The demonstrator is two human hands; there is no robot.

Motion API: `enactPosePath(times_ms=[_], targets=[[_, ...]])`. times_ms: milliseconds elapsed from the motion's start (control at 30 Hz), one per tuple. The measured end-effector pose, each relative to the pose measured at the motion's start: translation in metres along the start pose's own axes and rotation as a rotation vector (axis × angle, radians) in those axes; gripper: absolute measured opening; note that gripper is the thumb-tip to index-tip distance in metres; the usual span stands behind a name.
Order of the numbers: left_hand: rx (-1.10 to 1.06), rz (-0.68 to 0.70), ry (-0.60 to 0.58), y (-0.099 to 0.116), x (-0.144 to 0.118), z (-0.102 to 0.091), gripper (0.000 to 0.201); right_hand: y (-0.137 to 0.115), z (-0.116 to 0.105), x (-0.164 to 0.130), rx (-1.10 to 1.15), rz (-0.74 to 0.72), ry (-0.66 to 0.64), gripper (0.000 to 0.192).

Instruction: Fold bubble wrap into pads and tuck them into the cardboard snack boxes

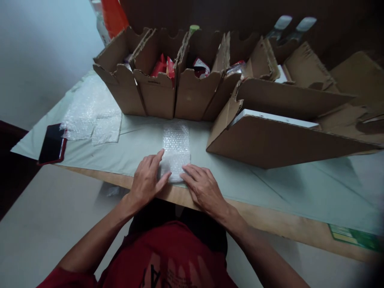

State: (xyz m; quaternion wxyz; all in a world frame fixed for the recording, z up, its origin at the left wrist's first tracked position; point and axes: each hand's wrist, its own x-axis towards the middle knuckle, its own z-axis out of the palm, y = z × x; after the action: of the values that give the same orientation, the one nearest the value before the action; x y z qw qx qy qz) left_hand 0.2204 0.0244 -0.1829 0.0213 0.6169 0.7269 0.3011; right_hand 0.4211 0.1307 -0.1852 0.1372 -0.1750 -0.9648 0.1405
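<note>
One bubble-wrap strip (pixel 176 150) lies near the table's near edge (pixel 270 218), its near end seemingly folded around something. The left hand (pixel 147 180) and right hand (pixel 202 186) press it with flat, spread fingers, gripping nothing. Four cardboard bins (pixel 156 94) stand far, one phone (pixel 53 143) left; bare cloth lies right.

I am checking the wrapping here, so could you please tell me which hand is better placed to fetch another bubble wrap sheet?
Probably the left hand: the spare bubble wrap sheets lie on its side of the table, while the right hand sits farther away.
</note>
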Motion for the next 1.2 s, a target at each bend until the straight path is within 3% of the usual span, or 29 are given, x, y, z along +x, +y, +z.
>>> enactPosePath(times_ms=[133, 267, 367, 467, 633, 800, 900, 1033, 1133, 1200], targets=[[-0.102, 0.208, -0.118, 0.010, -0.020, -0.017, 0.052, -0.006, -0.010, 0.000, 0.170, 0.029, 0.008, 0.027], [-0.227, 0.071, -0.158, 0.010, -0.028, -0.014, 0.042, -0.010, -0.017, -0.001, 0.304, 0.168, -0.027, 0.027], [-0.222, -0.040, -0.155, 0.005, -0.023, -0.005, 0.042, -0.010, -0.016, -0.005, 0.206, 0.194, 0.169, 0.028], [-0.124, -0.042, -0.133, 0.002, -0.018, 0.002, 0.042, -0.011, -0.013, -0.009, 0.060, 0.088, 0.301, 0.026], [-0.022, -0.007, -0.005, 0.006, -0.022, -0.001, 0.038, -0.012, -0.003, -0.001, 0.006, -0.070, 0.137, 0.021], [-0.104, 0.155, -0.087, 0.007, -0.031, -0.015, 0.033, -0.011, -0.006, 0.004, 0.238, 0.040, 0.103, 0.023], [-0.169, 0.094, -0.097, 0.004, -0.030, -0.015, 0.034, -0.013, -0.011, -0.001, 0.308, 0.129, 0.088, 0.021], [-0.079, -0.024, -0.088, -0.004, -0.014, -0.004, 0.036, -0.018, -0.010, -0.006, 0.081, 0.111, 0.239, 0.025], [0.007, -0.056, -0.093, -0.008, -0.003, 0.002, 0.036, -0.020, -0.005, 0.000, -0.014, 0.019, 0.140, 0.029], [-0.044, -0.100, -0.039, -0.006, -0.004, 0.001, 0.036, -0.017, 0.000, 0.009, -0.007, 0.005, 0.068, 0.029]])
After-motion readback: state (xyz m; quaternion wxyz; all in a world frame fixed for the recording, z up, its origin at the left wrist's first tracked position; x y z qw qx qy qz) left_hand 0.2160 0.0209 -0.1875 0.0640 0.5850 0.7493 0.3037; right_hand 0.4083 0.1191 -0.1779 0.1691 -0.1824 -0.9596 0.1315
